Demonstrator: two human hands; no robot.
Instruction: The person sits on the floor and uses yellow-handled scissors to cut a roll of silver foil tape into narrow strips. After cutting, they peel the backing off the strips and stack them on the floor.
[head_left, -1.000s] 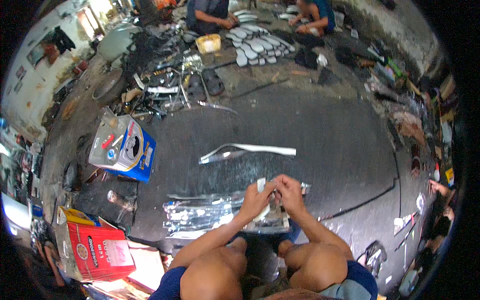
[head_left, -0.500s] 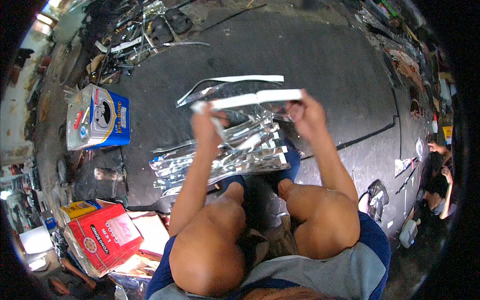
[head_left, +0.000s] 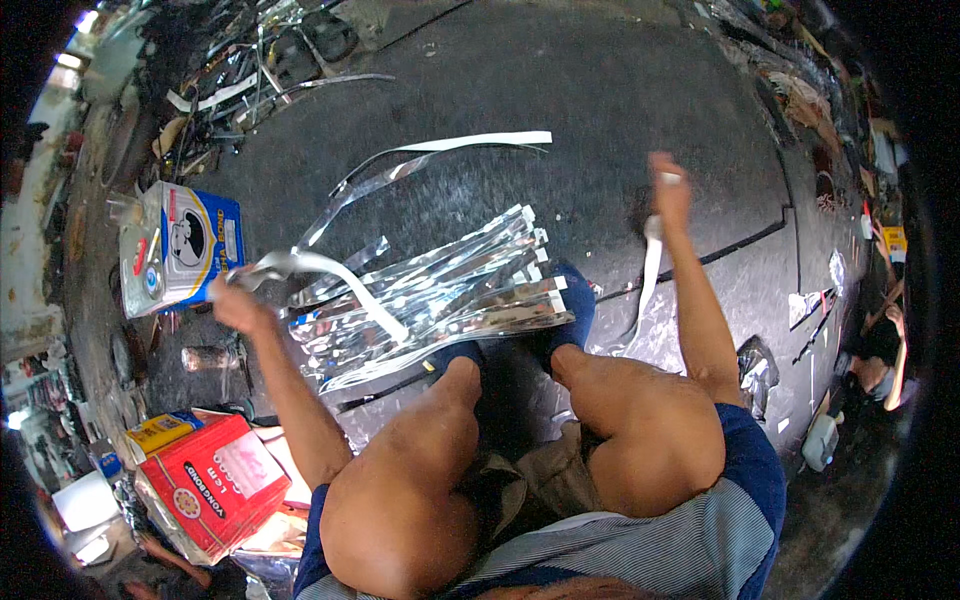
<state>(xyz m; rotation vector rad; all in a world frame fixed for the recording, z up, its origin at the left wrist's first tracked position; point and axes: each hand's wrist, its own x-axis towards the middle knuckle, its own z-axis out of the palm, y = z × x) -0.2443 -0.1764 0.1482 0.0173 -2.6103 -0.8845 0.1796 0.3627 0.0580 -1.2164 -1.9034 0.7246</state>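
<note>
My left hand (head_left: 243, 307) is out to the left near the blue and white tin, its fingers closed on a thin white strip (head_left: 352, 285) that arcs back over the pile. Far to the right, my right hand (head_left: 671, 192) is raised, closed around another white strip (head_left: 650, 268) that hangs down below it. Between my hands and in front of my feet lies a pile of shiny clear strips (head_left: 440, 305) with white ends. Beyond the pile, a loose white and clear strip (head_left: 470, 141) curves on the dark floor. Motion blurs both hands slightly.
The blue and white tin (head_left: 190, 245) stands at left, with a small jar (head_left: 210, 358) nearer me. A red box (head_left: 215, 482) is at lower left. Scraps (head_left: 270, 85) are heaped at far left. Another person's arm (head_left: 896, 355) shows at the right edge.
My hands, close together above the pile with white strips between them, have swung wide apart. Each now has a separate strip, the left one trailing over the pile.
</note>
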